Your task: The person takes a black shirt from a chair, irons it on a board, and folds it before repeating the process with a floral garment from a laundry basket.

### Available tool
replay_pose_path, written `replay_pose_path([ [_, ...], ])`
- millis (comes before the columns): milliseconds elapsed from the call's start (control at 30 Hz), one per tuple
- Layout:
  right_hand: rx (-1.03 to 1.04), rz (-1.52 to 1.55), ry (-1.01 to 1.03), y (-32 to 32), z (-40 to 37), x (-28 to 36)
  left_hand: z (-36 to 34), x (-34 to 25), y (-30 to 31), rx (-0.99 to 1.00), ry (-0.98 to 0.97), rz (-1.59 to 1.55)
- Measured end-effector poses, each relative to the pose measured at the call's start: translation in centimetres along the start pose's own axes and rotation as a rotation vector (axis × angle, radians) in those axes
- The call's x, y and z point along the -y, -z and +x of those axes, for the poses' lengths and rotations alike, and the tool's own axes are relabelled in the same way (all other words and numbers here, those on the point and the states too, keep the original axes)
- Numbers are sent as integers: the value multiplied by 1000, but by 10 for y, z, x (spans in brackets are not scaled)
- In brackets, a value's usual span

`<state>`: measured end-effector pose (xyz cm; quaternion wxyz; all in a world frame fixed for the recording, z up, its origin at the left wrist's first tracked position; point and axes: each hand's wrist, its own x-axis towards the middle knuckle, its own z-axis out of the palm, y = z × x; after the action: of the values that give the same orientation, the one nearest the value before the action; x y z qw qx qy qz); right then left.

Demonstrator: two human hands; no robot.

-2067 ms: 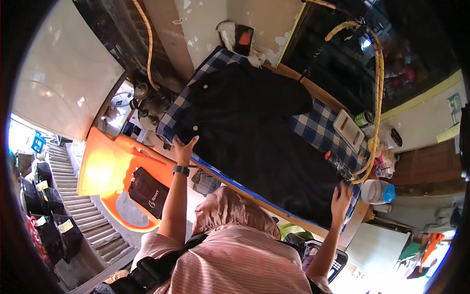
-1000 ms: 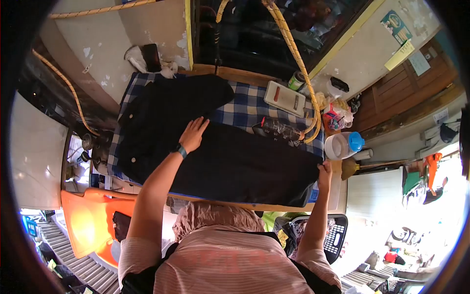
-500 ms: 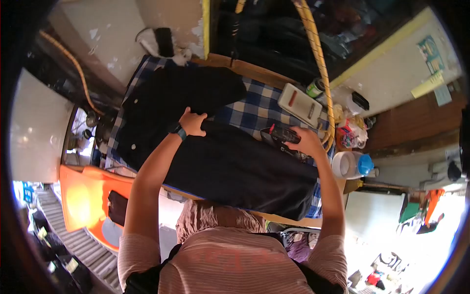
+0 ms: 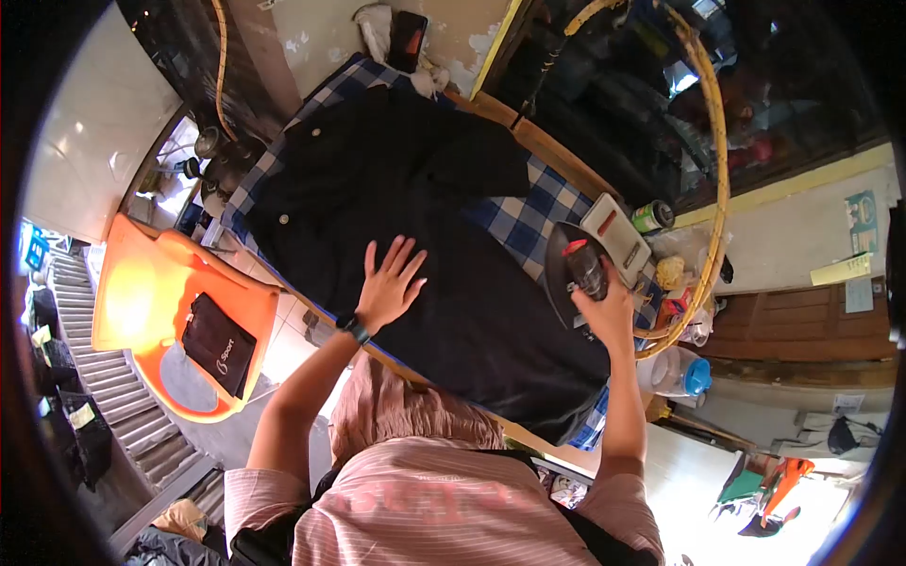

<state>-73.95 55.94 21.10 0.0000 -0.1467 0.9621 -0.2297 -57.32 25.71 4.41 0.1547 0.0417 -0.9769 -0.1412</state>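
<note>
Left hand (image 4: 389, 281) flat on garment (image 4: 415, 226); right hand (image 4: 604, 307) grips iron (image 4: 571, 274).

The person wore a pink striped shirt (image 4: 453, 509), a pink headscarf (image 4: 406, 415) and a dark watch (image 4: 354, 327) beside the left hand (image 4: 390, 283).

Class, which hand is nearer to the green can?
Right. The right hand, gripping the iron, is near the green can; the left hand lies flat on the dark garment, farther off.
</note>
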Motion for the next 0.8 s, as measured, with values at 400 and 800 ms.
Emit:
replay_pose_path([
  [400, 718, -14, 156, -94, -132, 64, -88, 57, 6, -77, 575, 271],
  [800, 304, 21, 47, -74, -56, 59, -43, 144, 52, -433, 441, 67],
])
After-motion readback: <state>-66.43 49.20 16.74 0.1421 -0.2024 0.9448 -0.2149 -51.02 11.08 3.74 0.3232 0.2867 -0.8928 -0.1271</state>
